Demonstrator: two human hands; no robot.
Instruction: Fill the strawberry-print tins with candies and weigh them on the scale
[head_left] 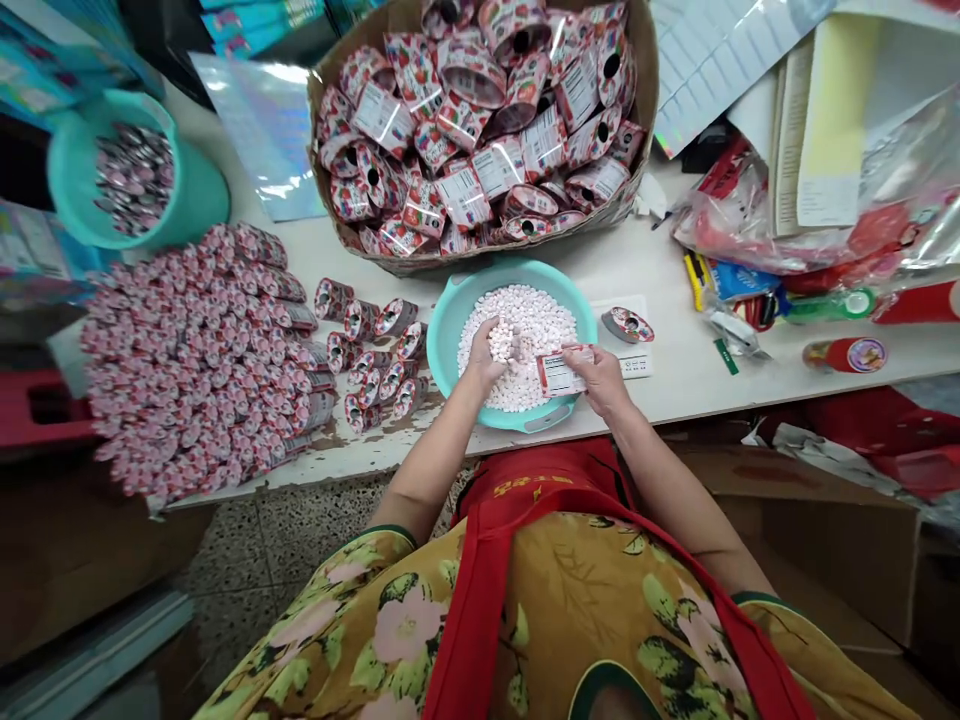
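Pale pink candies point(525, 310) fill much of a turquoise basin point(448, 350) at the table's front edge. My left hand point(484, 352) is cupped over the basin with a small heap of these candies in it. Over the right side of the basin, my right hand point(598, 378) grips a small red-and-white printed packet point(559, 373), its label side up. A white digital scale point(637, 362) lies just right of the basin, and one packet point(628, 324) with a dark round hole rests on it.
A large carton point(330, 215) of similar packets stands behind the basin. Several packets point(375, 350) stand left of it, beside a big stack of packets point(202, 370). A turquoise bucket point(202, 190) sits back left. Plastic bags point(750, 230), papers and a jar point(845, 355) lie at right.
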